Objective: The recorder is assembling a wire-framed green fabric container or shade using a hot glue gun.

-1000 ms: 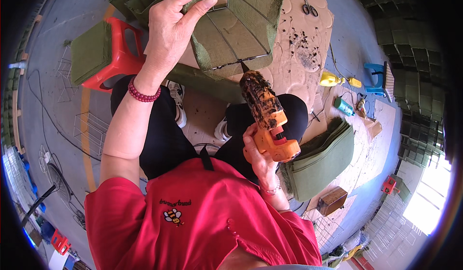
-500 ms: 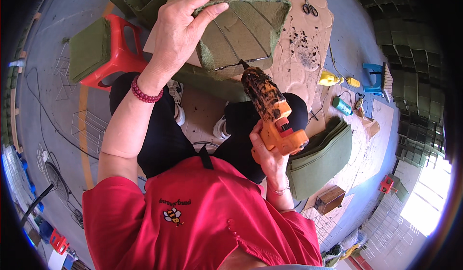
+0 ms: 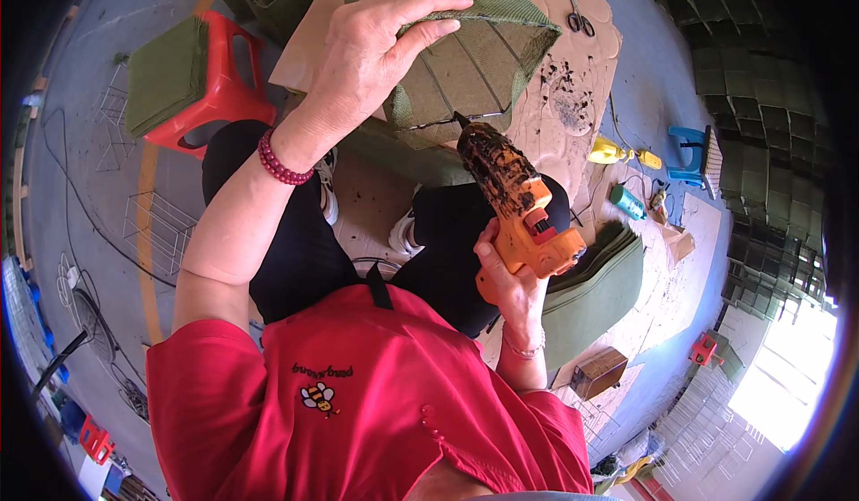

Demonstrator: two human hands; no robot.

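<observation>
My left hand [image 3: 380,40] pinches the upper edge of a green mesh fabric box [image 3: 465,63] between thumb and fingers. Thin dark wires run along the box's inside and edges. In my right hand [image 3: 514,286] is an orange hot glue gun [image 3: 514,197], its barrel crusted with dark residue. The gun's black nozzle tip meets the near lower edge of the box, close to a dark line there. My right fingers wrap the handle and are partly hidden behind it.
A brown board [image 3: 591,63] lies beyond, bearing black scissors [image 3: 578,13] and dark glue crumbs. At left, a red stool [image 3: 224,89] carries stacked green fabric. More green sheets [image 3: 595,295] lie by my right knee. A teal can [image 3: 628,201] and a wooden block [image 3: 599,373] are at right.
The box, both hands and the glue gun have shifted slightly right in view. The nozzle has moved a little to the right along the box's near edge. Both grips are unchanged.
</observation>
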